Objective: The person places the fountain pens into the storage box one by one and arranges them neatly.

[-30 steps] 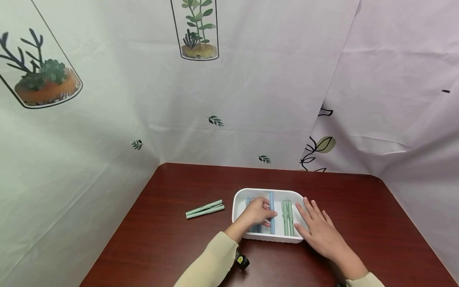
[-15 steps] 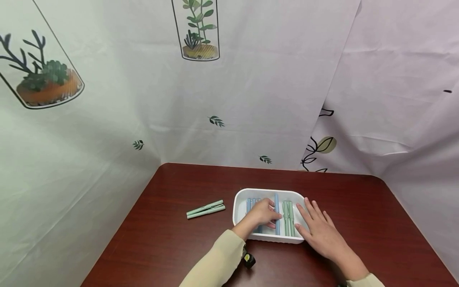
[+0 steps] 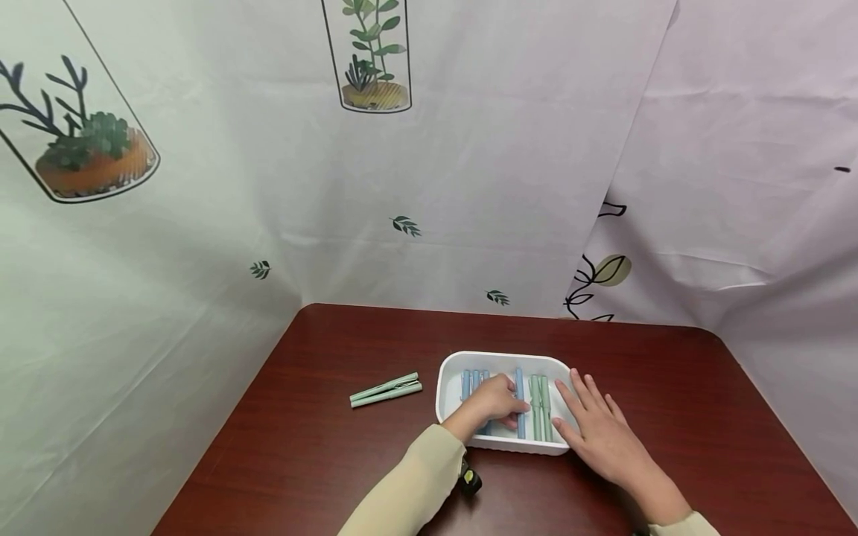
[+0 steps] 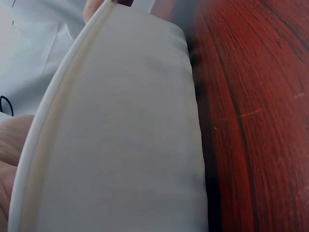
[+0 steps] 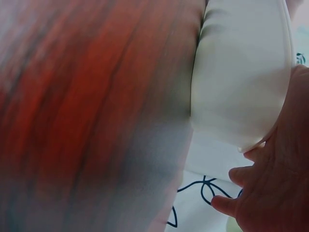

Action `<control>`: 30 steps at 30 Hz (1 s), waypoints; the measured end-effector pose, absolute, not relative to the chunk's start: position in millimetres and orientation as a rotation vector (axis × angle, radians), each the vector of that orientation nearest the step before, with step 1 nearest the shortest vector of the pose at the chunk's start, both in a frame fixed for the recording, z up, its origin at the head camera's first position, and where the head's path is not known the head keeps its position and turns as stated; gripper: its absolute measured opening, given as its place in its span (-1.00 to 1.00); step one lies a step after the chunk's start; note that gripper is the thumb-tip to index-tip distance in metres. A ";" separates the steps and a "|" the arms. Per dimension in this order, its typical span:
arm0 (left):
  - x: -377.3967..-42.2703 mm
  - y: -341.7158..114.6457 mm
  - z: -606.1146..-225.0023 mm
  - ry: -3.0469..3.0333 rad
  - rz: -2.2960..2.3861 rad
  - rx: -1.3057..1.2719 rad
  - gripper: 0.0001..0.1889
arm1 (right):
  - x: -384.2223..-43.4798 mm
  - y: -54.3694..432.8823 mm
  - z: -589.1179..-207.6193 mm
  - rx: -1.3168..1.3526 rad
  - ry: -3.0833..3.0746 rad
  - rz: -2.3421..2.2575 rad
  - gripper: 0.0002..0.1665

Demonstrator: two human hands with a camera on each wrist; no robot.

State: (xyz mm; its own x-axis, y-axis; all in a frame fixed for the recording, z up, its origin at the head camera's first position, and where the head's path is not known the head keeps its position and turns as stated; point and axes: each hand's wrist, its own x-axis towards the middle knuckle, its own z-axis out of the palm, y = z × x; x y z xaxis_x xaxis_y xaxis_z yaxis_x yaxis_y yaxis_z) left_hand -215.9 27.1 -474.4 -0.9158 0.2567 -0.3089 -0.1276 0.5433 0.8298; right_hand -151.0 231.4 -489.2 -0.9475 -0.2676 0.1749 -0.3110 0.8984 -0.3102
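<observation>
In the head view a white tray (image 3: 516, 447) holds blue and green pens. My left hand (image 3: 492, 400) reaches over its near side and pinches a blue pen (image 3: 520, 426), which stands lengthwise near the middle of the tray floor. Several other blue pens (image 3: 476, 378) lie side by side at the tray's left, partly hidden by that hand. Just right of the held pen are two green pens (image 3: 535, 417), side by side. With fingers spread, my right hand (image 3: 599, 432) rests against the tray's right rim. In the left wrist view the tray wall (image 4: 120, 121) hides most of the hand.
Two more green pens (image 3: 385, 390) lie on the dark red table (image 3: 302, 447), left of the tray, touching or nearly so at one end. A printed cloth (image 3: 436, 186) hangs behind the table and along its sides.
My left hand has shifted right with the blue pen, bringing it closer to the green pens in the tray. The right hand stays in place at the rim.
</observation>
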 end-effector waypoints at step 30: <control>-212.3 33.3 -473.4 2.582 1.026 0.156 -0.35 | -150.7 231.1 -488.1 0.456 -2.936 0.526 -0.19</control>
State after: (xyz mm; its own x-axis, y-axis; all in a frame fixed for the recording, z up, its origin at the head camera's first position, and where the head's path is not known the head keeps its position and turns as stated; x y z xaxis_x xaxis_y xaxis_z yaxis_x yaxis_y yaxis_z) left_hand -212.3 33.3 -473.4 -0.9301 0.2303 -0.2863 -0.0290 0.7307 0.6821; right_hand -150.7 231.1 -488.1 -0.9469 -0.2712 0.1729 -0.3144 0.8940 -0.3192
